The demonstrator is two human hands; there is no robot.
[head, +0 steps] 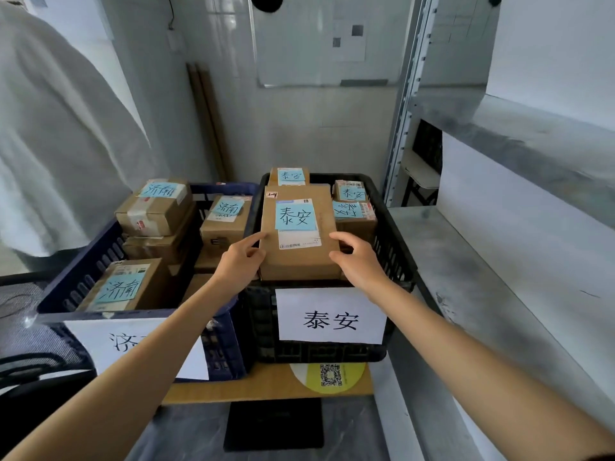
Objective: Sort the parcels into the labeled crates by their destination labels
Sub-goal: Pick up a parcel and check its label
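- Forearms reach up from the bottom corners of the frame toward the centre.
- Cardboard sheet (pixel 266 384) lies under both crates, with a yellow QR sticker (pixel 331 375) at its right end.
- Black crate (pixel 391 234) stands right of centre; the white sign (pixel 331 316) on its front reads 泰安.
- Blue crate (pixel 83 277) touches it on the left; the left forearm partly hides its sign (pixel 133 341), which starts with 济.
- Parcel (pixel 299 264) lies flat on top of the black crate's load at the near edge, with a blue note (pixel 295 215) reading 泰安.
- Left hand (pixel 241 261) pinches the parcel's left edge, index finger on top and the other fingers curled.
- Right hand (pixel 357 257) grips the parcel's right edge, fingers curved over it and thumb on the near side.
- Three smaller boxes (pixel 354 221) with 泰安 notes sit behind and to the right of the parcel.
- Blue crate holds brown boxes (pixel 154 211), three of them showing 济南 notes.
- Metal shelf (pixel 499 261) runs along the right side.
- Person in white (pixel 60 144) fills the upper left.
- Whiteboard (pixel 319 44) hangs on the far wall at top centre.
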